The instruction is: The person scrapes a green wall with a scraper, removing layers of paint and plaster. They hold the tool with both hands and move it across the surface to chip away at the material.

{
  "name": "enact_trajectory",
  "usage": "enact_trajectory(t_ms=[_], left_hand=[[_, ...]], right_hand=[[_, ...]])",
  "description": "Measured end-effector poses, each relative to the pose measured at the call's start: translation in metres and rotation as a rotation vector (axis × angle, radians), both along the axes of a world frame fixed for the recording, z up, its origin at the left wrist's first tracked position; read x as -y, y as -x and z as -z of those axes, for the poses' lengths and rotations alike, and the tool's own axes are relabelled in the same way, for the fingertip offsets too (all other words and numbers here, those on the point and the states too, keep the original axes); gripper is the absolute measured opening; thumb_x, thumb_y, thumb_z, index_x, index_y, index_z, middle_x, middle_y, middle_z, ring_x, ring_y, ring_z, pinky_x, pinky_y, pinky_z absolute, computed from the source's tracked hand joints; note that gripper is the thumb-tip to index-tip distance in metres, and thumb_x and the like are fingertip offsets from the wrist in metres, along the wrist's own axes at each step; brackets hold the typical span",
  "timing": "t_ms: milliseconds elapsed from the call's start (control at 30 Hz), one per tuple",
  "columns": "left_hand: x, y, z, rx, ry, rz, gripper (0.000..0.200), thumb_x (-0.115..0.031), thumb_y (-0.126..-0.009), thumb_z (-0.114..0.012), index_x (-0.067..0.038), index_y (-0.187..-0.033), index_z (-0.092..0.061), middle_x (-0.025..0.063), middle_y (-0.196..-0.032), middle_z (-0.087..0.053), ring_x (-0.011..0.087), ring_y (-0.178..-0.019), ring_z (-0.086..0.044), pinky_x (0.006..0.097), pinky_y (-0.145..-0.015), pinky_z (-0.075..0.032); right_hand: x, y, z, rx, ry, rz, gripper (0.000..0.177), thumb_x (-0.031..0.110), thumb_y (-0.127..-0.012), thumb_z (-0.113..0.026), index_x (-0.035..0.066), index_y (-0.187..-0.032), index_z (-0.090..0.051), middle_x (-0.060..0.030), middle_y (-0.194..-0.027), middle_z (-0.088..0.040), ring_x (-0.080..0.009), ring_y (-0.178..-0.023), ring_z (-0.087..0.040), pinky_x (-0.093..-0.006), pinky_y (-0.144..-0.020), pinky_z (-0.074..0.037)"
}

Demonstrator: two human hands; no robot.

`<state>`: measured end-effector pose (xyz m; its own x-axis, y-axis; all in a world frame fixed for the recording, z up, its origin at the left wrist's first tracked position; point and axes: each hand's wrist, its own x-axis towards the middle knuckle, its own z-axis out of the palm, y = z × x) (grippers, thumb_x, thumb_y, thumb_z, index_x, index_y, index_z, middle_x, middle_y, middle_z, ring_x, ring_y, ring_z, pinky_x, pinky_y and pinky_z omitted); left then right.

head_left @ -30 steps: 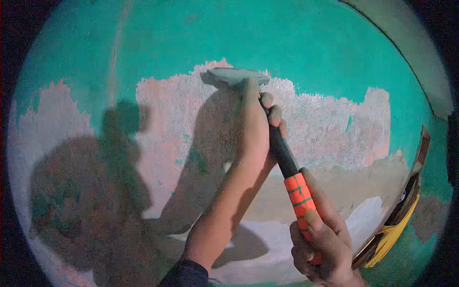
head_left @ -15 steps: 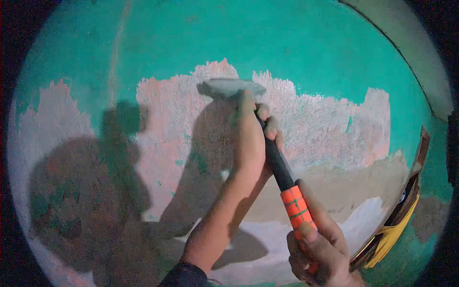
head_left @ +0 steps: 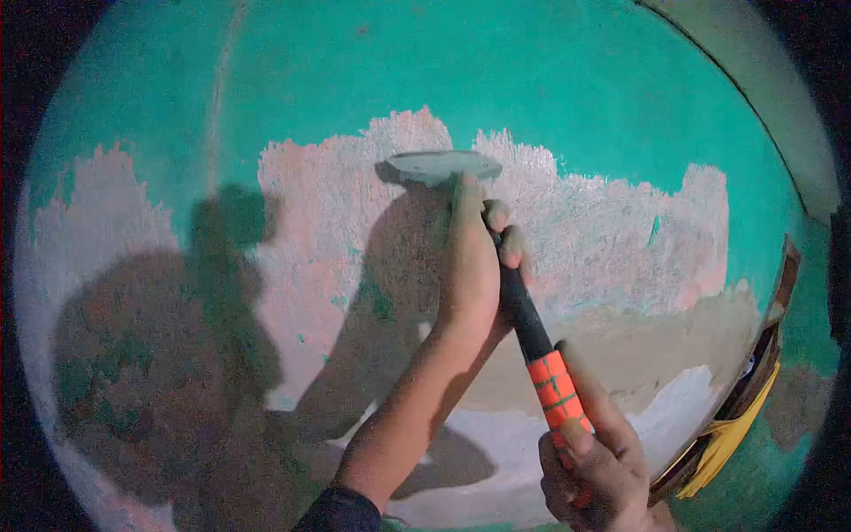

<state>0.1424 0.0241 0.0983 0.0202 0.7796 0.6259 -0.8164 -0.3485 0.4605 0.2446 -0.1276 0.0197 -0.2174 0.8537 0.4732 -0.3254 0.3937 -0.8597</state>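
Observation:
A long-handled wall scraper [head_left: 527, 319] slants up across the view, its grip black above and orange with dark green lines below. Its wide greyish blade [head_left: 448, 165] lies against the wall near the upper edge of the bared patch. My left hand [head_left: 479, 244] is closed around the upper part of the handle, the thumb pointing up to the blade. Lower down, my right hand [head_left: 594, 470] wraps the orange end of the grip. The blade's working edge cannot be made out clearly.
Green paint [head_left: 550, 71] covers the upper wall. Below it spreads a ragged pinkish-white scraped area [head_left: 612, 239], with a smooth brownish band [head_left: 620, 350] under that. Shadows fall on the left side. At right, a yellow cloth [head_left: 731, 434] hangs beside dark wooden pieces [head_left: 784, 279].
Both hands and the scraper have shifted slightly right and down in view. The blade sits a little lower against the scraped patch. The grip of both hands looks the same.

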Motion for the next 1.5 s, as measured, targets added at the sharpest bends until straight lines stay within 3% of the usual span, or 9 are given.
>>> enact_trajectory(t_ms=[167,400,500,600,900,1000,1167,1400,1500], left_hand=[[0.001,-0.001,-0.01,-0.072,0.025,-0.088,0.035,-0.046,-0.089,-0.039,-0.015,-0.072,-0.037,-0.0044,-0.059,-0.039,0.0098,-0.039,-0.036,0.0257,-0.035,-0.032],[-0.001,-0.002,-0.008,0.033,-0.039,-0.045,0.03,-0.041,-0.088,-0.043,-0.014,-0.076,-0.037,-0.0049,-0.061,-0.038,0.0084,-0.04,-0.035,0.0261,-0.033,-0.033],[-0.001,-0.001,-0.001,0.037,-0.022,-0.024,0.023,-0.035,-0.088,-0.045,-0.015,-0.081,-0.037,-0.0053,-0.063,-0.039,0.0067,-0.04,-0.033,0.0246,-0.033,-0.031],[-0.005,0.0,-0.003,0.002,-0.019,-0.027,0.024,-0.035,-0.088,-0.045,-0.014,-0.081,-0.037,-0.0047,-0.063,-0.038,0.0069,-0.04,-0.033,0.0248,-0.033,-0.03],[-0.002,0.0,-0.01,0.047,-0.055,0.008,0.024,-0.036,-0.088,-0.045,-0.015,-0.082,-0.038,-0.0047,-0.063,-0.038,0.0063,-0.04,-0.033,0.025,-0.032,-0.031],[-0.002,-0.002,-0.003,-0.039,0.01,-0.037,0.039,-0.049,-0.087,-0.04,-0.015,-0.069,-0.036,-0.0038,-0.055,-0.034,0.0097,-0.038,-0.035,0.0277,-0.033,-0.031],[-0.002,0.002,-0.016,-0.039,-0.03,-0.073,0.04,-0.049,-0.087,-0.04,-0.016,-0.065,-0.037,-0.0031,-0.054,-0.037,0.0105,-0.037,-0.035,0.0275,-0.032,-0.03],[0.0,0.006,-0.007,-0.015,0.013,-0.019,0.037,-0.047,-0.087,-0.041,-0.016,-0.067,-0.037,-0.004,-0.056,-0.037,0.0099,-0.038,-0.035,0.0274,-0.032,-0.032],[0.001,0.008,-0.002,-0.052,0.018,-0.051,0.035,-0.045,-0.088,-0.04,-0.016,-0.069,-0.037,-0.0042,-0.057,-0.036,0.0096,-0.039,-0.036,0.0276,-0.032,-0.032]], right_hand=[[-0.003,-0.001,-0.005,-0.039,0.035,0.015,0.058,0.025,-0.089,-0.047,0.008,-0.138,-0.021,0.0043,-0.054,-0.036,-0.0044,-0.04,-0.033,-0.0175,-0.035,-0.028],[0.005,0.002,-0.016,-0.046,0.045,-0.036,0.057,0.027,-0.09,-0.046,0.008,-0.137,-0.022,0.0037,-0.054,-0.037,-0.0043,-0.039,-0.031,-0.0179,-0.034,-0.027],[0.01,0.006,-0.012,0.007,0.275,0.083,0.076,0.029,-0.08,-0.058,0.012,-0.139,-0.014,-0.0001,-0.051,-0.036,-0.0073,-0.037,-0.031,-0.0211,-0.031,-0.025],[-0.005,0.005,-0.005,-0.017,-0.032,0.036,0.056,0.027,-0.09,-0.046,0.008,-0.137,-0.022,0.004,-0.054,-0.037,-0.0042,-0.039,-0.03,-0.0178,-0.034,-0.026],[0.0,0.007,-0.011,-0.026,0.05,0.029,0.058,0.029,-0.089,-0.049,0.009,-0.137,-0.024,0.0043,-0.055,-0.038,-0.0044,-0.039,-0.031,-0.0182,-0.034,-0.027],[0.003,0.003,-0.005,-0.03,0.082,0.021,0.059,0.029,-0.088,-0.051,0.01,-0.137,-0.025,0.0043,-0.055,-0.038,-0.0043,-0.04,-0.032,-0.0185,-0.034,-0.027],[0.003,0.014,-0.016,-0.069,0.138,0.076,0.071,0.027,-0.081,-0.056,0.011,-0.139,-0.017,0.0012,-0.054,-0.038,-0.0064,-0.038,-0.032,-0.0201,-0.032,-0.026],[0.009,0.015,-0.011,-0.1,0.25,0.013,0.079,0.021,-0.077,-0.059,0.013,-0.14,-0.012,-0.0054,-0.073,-0.049,-0.0082,-0.039,-0.034,-0.0211,-0.032,-0.028],[0.003,0.014,-0.006,-0.027,0.003,0.018,0.057,0.026,-0.089,-0.049,0.009,-0.137,-0.023,0.004,-0.055,-0.038,-0.0039,-0.04,-0.032,-0.0179,-0.035,-0.025]])
